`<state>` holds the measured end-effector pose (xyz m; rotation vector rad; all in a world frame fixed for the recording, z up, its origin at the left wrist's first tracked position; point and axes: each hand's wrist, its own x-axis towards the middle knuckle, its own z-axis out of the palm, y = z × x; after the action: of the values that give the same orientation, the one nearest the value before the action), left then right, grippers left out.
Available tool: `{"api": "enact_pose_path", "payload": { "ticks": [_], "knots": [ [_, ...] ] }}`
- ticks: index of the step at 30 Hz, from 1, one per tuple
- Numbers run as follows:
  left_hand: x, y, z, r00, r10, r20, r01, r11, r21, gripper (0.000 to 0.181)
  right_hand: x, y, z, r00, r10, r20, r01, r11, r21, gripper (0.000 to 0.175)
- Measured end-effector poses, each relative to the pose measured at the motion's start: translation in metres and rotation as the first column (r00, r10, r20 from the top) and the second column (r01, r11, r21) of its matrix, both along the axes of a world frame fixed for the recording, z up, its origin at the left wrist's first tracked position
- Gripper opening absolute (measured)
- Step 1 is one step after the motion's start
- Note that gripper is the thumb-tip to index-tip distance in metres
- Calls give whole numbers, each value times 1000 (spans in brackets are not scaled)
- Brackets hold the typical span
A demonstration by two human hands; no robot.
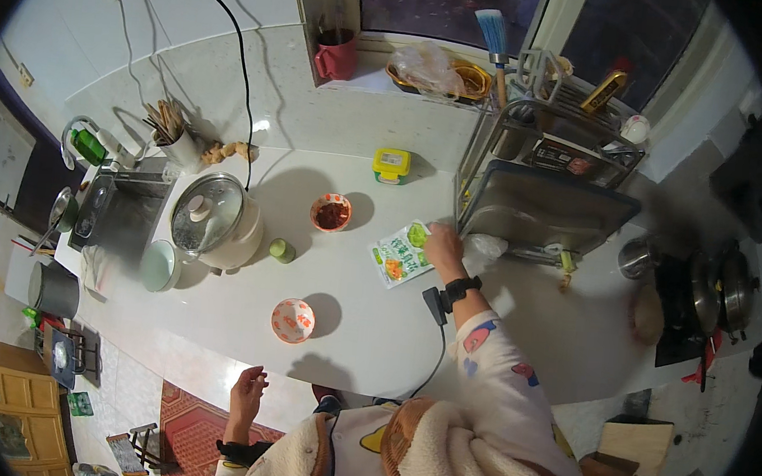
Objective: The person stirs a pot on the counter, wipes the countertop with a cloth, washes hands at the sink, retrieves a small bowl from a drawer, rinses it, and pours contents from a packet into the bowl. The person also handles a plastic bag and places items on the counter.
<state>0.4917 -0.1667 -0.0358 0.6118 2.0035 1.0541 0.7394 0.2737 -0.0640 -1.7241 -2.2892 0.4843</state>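
My right hand (443, 247) is at the right edge of a white and green food packet (398, 256), which lies on the white countertop (225, 313); its fingertips are partly hidden, so a grip cannot be told. Off the counter's near edge, my left hand (249, 389) is held with fingers slightly bent and nothing in it. Between the hands stands a bowl with an orange pattern (293, 321), nothing visible inside. A similar bowl of dark red sauce (331, 213) stands farther back. Left of the packet is a small green cylindrical item (281, 250).
To the left stand a glass-lidded electric pot (216, 223), a pale green bowl (159, 266) and a sink (121, 215). A yellow-lidded tub (391, 164) is by the back wall. At right are a metal rack holding a dark-edged board (547, 205) and a stove with pans (702, 293).
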Motion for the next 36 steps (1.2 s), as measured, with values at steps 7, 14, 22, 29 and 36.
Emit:
{"api": "enact_pose_path", "payload": {
  "ticks": [7,14,22,29,36],
  "knots": [
    [24,75,29,932,-297,-207,325,938,122,36,-3,-85,71,907,295,-299,-261,954,151,8],
    [54,148,27,734,-385,-559,557,813,171,80,-4,-156,117,738,557,-382,-524,829,196,10],
    [56,128,11,873,-483,-68,452,748,487,74,-10,-179,132,436,631,-642,-790,609,62,19],
    [67,89,7,784,-310,538,81,910,407,31,-42,-194,94,433,357,-828,-818,542,-193,10],
    [74,73,-9,821,-103,561,-128,925,357,26,-68,-201,51,463,335,-821,-746,647,-157,19]
  ]
}}
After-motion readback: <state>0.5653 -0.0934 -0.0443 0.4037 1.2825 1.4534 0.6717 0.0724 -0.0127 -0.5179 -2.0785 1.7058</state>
